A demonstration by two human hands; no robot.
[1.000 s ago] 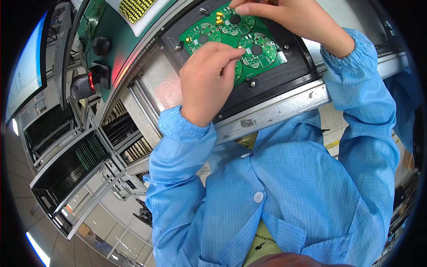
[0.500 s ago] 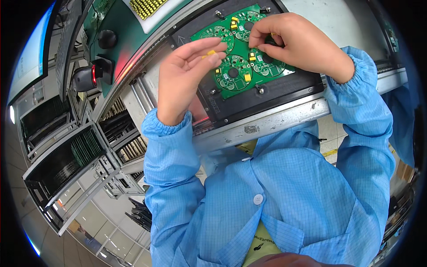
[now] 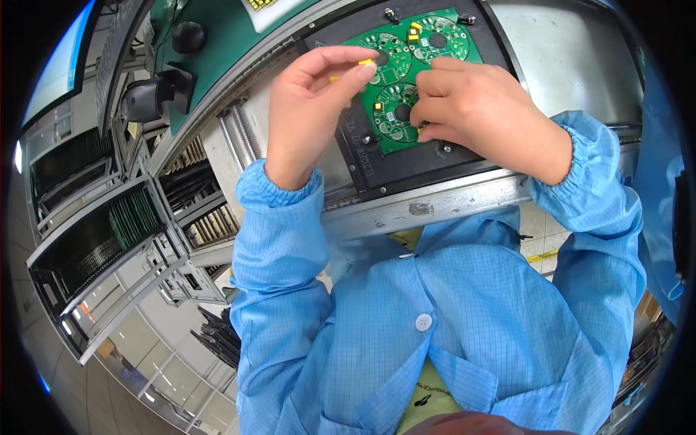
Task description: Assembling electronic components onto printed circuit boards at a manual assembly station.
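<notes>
A green circuit board [image 3: 410, 71] with round sections lies in a black carrier [image 3: 377, 171], held by small clips. My left hand [image 3: 313, 94] hovers over the board's left edge, thumb and forefinger pinching a small yellow electronic component [image 3: 365, 63]. More yellow shows at its curled fingers. My right hand [image 3: 478, 105] is closed over the lower right of the board, covering that section. Its fingertips are at another yellow component [image 3: 420, 132] on the lower left section; my fingers partly hide it. Yellow components [image 3: 414, 33] also stand on the upper right section.
A metal rail [image 3: 435, 206] runs along the near side of the carrier. Beyond the far rail, a white tray of yellow components [image 3: 262, 3] and a black scanner [image 3: 148, 100] sit on a green surface. At the left are a monitor [image 3: 54, 61] and a rack of boards [image 3: 130, 221].
My right hand has moved from the board's right side toward me, onto the lower left section's yellow component. My left hand has brought its yellow component forward at the fingertips. The view has shifted slightly.
</notes>
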